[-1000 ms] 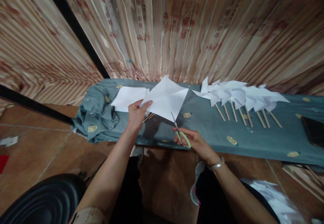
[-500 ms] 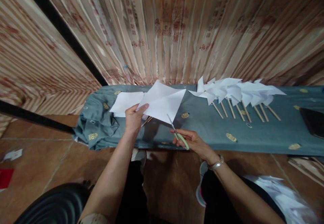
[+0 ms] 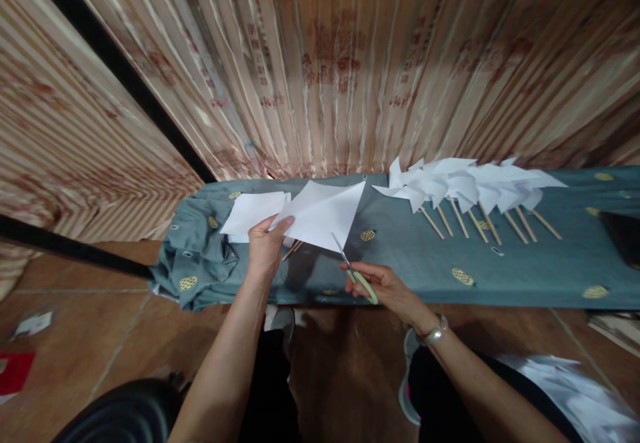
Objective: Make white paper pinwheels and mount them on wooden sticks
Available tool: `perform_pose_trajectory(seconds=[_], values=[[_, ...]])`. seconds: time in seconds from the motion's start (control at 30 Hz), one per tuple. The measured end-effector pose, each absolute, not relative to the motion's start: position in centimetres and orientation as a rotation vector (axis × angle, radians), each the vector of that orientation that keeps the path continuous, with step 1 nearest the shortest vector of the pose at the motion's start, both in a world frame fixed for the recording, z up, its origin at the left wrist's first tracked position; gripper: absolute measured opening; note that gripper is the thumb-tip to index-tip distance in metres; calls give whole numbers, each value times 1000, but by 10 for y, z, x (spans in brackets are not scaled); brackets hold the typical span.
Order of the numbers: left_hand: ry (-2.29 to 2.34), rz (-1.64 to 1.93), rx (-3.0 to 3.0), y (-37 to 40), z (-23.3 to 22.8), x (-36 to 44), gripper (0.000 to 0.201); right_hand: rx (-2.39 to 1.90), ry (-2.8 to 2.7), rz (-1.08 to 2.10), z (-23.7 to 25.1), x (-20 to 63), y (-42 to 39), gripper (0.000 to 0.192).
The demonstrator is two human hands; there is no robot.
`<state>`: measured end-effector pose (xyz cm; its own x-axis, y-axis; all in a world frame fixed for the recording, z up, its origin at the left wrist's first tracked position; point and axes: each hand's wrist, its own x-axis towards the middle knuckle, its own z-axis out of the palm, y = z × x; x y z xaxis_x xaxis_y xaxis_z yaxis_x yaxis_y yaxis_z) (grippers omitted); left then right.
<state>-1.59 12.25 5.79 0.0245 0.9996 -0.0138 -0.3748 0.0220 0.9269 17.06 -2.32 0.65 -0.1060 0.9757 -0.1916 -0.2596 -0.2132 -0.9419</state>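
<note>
My left hand (image 3: 266,246) pinches the left corner of a white sheet of paper (image 3: 323,213), holding it above the cloth-covered bench. In my right hand (image 3: 383,286) is a pair of scissors (image 3: 359,281) with pale green handles. Their blades meet the paper near its lower corner; whether they have cut into it I cannot tell. A stack of white paper sheets (image 3: 253,213) lies left of the held sheet. Thin wooden sticks (image 3: 291,251) show partly beneath the held paper.
A row of white paper pinwheels (image 3: 465,186) on wooden sticks lies at the right of the bench (image 3: 415,266). A dark flat object (image 3: 623,236) rests at its right end. A black round stool (image 3: 120,416) stands at lower left; more white paper pieces (image 3: 570,389) are at lower right.
The view has shifted slightly, so the bench sits a little lower. The left hand still holds the paper, and the scissors remain at its lower corner.
</note>
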Motion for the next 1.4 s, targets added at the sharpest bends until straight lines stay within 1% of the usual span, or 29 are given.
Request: perform_pose_trajectory(seconds=[0.17, 0.57, 0.83, 1.4], values=[[922, 1329, 920, 122, 59, -16, 32, -1102, -1003, 1522, 7, 173, -23, 49], [913, 1359, 905, 122, 61, -16, 27, -1153, -980, 1499, 1, 172, -20, 53], [873, 1377, 916, 124, 57, -17, 33, -1176, -1021, 1446, -5, 174, -21, 55], [848, 1328, 917, 125, 51, -11, 36, -1235, -1011, 1387, -1, 181, -28, 50]])
